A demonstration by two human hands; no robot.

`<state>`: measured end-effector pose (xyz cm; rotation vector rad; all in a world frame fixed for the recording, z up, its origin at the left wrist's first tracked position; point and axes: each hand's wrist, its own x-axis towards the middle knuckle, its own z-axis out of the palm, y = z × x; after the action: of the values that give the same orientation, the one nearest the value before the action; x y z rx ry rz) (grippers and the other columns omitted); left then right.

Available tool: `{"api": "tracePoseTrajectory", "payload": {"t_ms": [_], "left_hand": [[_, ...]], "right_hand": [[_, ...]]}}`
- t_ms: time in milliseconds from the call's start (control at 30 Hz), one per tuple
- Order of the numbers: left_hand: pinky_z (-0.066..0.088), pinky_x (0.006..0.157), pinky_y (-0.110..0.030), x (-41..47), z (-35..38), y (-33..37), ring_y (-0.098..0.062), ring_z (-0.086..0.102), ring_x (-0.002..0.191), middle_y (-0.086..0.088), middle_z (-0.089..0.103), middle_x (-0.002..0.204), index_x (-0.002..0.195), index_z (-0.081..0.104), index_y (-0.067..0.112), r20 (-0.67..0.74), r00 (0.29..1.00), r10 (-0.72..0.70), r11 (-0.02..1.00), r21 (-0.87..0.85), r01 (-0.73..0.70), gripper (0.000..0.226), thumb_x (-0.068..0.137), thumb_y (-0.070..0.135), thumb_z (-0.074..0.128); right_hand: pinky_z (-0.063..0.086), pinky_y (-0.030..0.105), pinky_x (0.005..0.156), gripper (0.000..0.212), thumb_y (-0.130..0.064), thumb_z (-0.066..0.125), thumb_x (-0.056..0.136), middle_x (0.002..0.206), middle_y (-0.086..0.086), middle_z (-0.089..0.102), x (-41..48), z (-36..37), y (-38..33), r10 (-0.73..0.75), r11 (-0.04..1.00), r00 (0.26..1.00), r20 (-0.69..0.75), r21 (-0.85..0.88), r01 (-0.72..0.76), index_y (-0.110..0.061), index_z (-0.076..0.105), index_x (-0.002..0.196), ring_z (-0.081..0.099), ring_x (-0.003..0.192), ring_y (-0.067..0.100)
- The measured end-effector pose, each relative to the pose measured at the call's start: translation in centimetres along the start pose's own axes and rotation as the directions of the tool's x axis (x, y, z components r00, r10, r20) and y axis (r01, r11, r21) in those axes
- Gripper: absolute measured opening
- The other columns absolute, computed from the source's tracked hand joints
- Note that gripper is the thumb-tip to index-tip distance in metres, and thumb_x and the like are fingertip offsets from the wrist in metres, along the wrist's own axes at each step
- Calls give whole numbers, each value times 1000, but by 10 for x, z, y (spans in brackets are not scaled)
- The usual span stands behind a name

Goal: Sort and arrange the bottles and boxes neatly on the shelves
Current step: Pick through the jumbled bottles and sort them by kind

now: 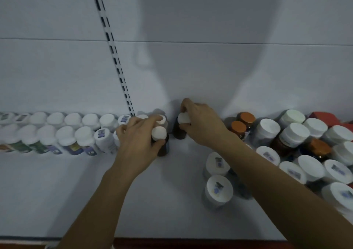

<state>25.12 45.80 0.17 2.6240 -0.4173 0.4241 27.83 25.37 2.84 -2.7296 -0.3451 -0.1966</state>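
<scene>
Left hand [137, 139] grips round-capped front bottle [159, 133], right hand [202, 124] dark rear bottle [179, 133].

White back panel [210, 19] filling upper half, horizontal seam [229, 42] across it, slotted upright rail [112, 52] left of centre. White shelf deck [57, 191] below. Dim, soft shadows.

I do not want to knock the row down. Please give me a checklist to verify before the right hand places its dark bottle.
1. Right hand grips held dark bottle by its cap: ok.
2. Left hand holds front dark bottle: ok.
3. The two dark bottles apart, not colliding: ok.
4. White bottle rows at left lined up: ok.
5. Labels facing front: cannot tell.
6. Pile at right sorted: not ok.
</scene>
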Motion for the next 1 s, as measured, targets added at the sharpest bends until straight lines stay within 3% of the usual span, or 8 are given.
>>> {"api": "tracePoseTrajectory", "payload": {"t_ms": [167, 333, 400, 533, 667, 833, 933, 1000], "left_hand": [[18, 79, -35, -2, 2, -3, -18, 47, 111, 13, 62, 111, 119, 51, 40, 27, 999, 24, 1000, 2, -24, 45, 81, 32, 73], [21, 87, -36, -4, 3, -10, -19, 50, 111, 11, 59, 115, 121, 56, 35, 19, 999, 49, 999, -6, -49, 45, 81, 31, 74], [24, 91, -38, -1, -1, -11, -20, 49, 116, 11, 58, 120, 122, 57, 34, 28, 997, 69, 998, -1, -69, 46, 80, 31, 75], [25, 93, -39, 10, -13, -7, -20, 47, 117, 12, 57, 120, 117, 61, 36, 30, 993, 114, 993, -25, -114, 42, 79, 34, 78], [34, 89, -42, 24, -14, 18, -19, 49, 110, 12, 58, 112, 109, 63, 34, 24, 982, 189, 978, -95, -186, 29, 82, 32, 73], [29, 90, -36, 34, 16, 73, -15, 46, 114, 12, 55, 117, 122, 60, 34, 195, 902, 386, 916, -200, -349, 32, 91, 38, 64], [33, 96, -40, 43, 34, 109, -16, 45, 119, 11, 51, 128, 132, 52, 35, 285, 854, 436, 896, -226, -382, 39, 94, 41, 59], [37, 99, -46, 52, 45, 129, -21, 47, 122, 7, 48, 135, 138, 44, 36, 317, 832, 456, 887, -241, -394, 47, 93, 41, 59]], "right_hand": [[48, 38, 72, 26, -22, 74, 88, 99, 8, 62, 4, 13, -9, 53, 998, 999, -7, 17, -53, -9, 55, 100, 58, 85, 28], [52, 34, 82, 35, -23, 78, 86, 111, 3, 56, -11, 6, -8, 107, 988, 993, 42, 103, -111, -18, 57, 113, 60, 96, 22], [53, 36, 85, 34, -26, 76, 88, 113, 2, 57, -22, -4, -5, 92, 992, 996, 5, 82, -92, -23, 57, 116, 60, 98, 19], [44, 22, 73, 19, -24, 70, 91, 103, -8, 59, -45, -39, 19, 123, 992, 982, -145, 5, -124, -24, 63, 108, 59, 94, 14], [52, 32, 80, 12, -16, 65, 93, 97, -5, 67, -66, -71, 61, 295, 955, 931, -216, 41, -294, -23, 68, 103, 64, 86, 19], [46, 7, 73, 17, -22, 67, 95, 101, -19, 68, -112, -102, 93, 281, 958, 958, -56, 69, -277, -34, 65, 108, 63, 91, -2], [50, 22, 79, 22, -16, 66, 94, 101, -13, 70, -147, -114, 112, 362, 931, 923, -129, 106, -350, -28, 67, 111, 66, 92, 5], [49, 22, 79, 23, -12, 63, 96, 101, -10, 70, -169, -116, 125, 425, 905, 884, -195, 99, -413, -29, 67, 110, 67, 91, 12]]}}
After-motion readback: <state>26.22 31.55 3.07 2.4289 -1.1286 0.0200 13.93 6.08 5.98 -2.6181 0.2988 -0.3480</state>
